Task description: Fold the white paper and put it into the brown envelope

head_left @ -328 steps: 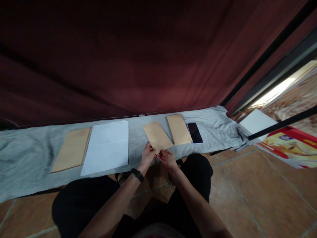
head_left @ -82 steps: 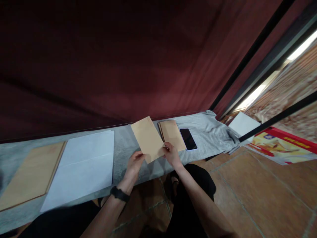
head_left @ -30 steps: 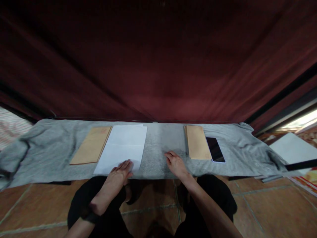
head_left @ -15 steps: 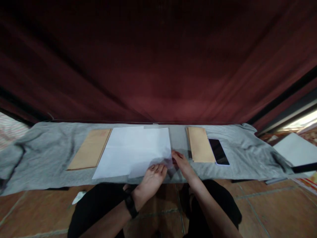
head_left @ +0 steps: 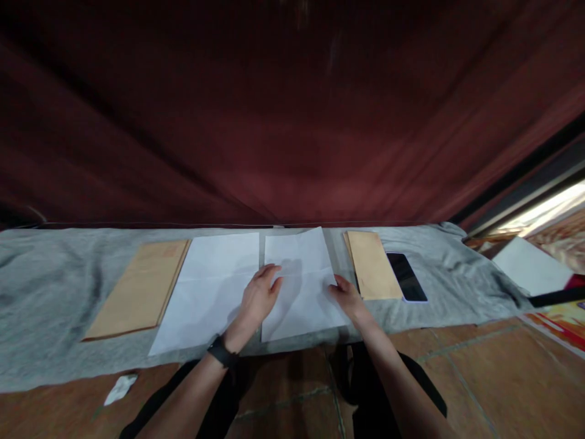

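Along the far side: dark red curtain (head_left: 292, 152), hanging behind the grey cloth.
Grey cloth (head_left: 50, 305): spread beneath the papers, wrinkled.
Left white paper (head_left: 210, 299): flat, creased crosswise; sheet count unclear.
Loose white sheet (head_left: 297, 317): on the cloth, just right of the left white paper, creased crosswise. Judged very light, thin and limp, easily bent or torn. Best held lightly by both side edges, thumbs above, fingers beneath.
Left brown envelopes (head_left: 132, 292): overlapping, beside the left white paper.
Right brown envelopes (head_left: 375, 268): stacked slightly askew, just beyond the right hand.
Left hand (head_left: 258, 296): thumb and fingers parted, over the sheet's left edge; contact not clear.
Right hand (head_left: 346, 297): fingers curled at the sheet's right edge; whether pinching it cannot be told.
Phone (head_left: 406, 277): dark screen up, alongside the right brown envelopes.
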A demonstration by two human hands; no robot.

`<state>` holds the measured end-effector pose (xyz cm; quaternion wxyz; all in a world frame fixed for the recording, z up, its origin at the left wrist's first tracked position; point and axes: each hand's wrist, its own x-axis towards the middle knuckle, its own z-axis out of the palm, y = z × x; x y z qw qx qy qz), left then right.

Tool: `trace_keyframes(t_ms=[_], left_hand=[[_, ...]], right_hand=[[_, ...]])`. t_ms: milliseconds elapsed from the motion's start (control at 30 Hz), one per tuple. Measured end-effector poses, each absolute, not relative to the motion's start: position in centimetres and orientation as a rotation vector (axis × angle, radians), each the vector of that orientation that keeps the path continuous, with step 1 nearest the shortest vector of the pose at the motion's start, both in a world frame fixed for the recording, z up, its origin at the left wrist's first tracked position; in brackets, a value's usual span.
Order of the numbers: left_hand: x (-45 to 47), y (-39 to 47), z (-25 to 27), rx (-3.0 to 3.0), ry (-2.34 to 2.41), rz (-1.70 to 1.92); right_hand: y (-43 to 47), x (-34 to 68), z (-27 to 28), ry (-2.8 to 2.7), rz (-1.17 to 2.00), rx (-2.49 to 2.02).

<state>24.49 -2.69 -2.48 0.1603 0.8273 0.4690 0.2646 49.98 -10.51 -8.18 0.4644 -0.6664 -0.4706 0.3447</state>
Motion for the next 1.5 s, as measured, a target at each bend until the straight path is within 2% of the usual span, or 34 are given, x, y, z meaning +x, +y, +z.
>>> trace_keyframes(t_ms=[133, 267, 367, 500, 633, 1200, 1367, 1500], left_hand=[[23.5, -1.8, -4.2, 2.385, 1.365, 0.704], [25.0, -2.6, -4.9, 2.576, 1.26, 0.594], [27.0, -3.3, -5.4, 2.705, 1.126, 0.536], [29.0, -4.1, -6.2, 2.802, 1.078, 0.441], [29.2, -4.0, -6.8, 2.877, 1.02, 0.393], [26.1, -1.4, -6.7, 2.704, 1.472, 0.392], [29.0, -2.0, -5.7, 2.77, 1.198, 0.509], [33.2, -1.1, -6.0, 2.802, 1.082, 0.37]], right_hand=[[-10.9, 50.5, -7.7, -1.148, 0.927, -1.701], [-12.1, 49.9, -6.8, -1.269, 0.483, -2.023], [-11.9, 48.3, -6.1, -1.515, 0.189, -2.031], [-10.0, 45.1, -6.0, -1.812, 0.22, -1.811], [-8.6, 43.6, -6.9, -1.976, 0.154, -1.813], [-10.6, 46.5, -7.8, -1.852, -0.066, -2.031], [-10.9, 44.9, -7.9, -1.961, -0.032, -1.932], [-10.9, 44.2, -8.6, -1.98, -0.017, -1.909]])
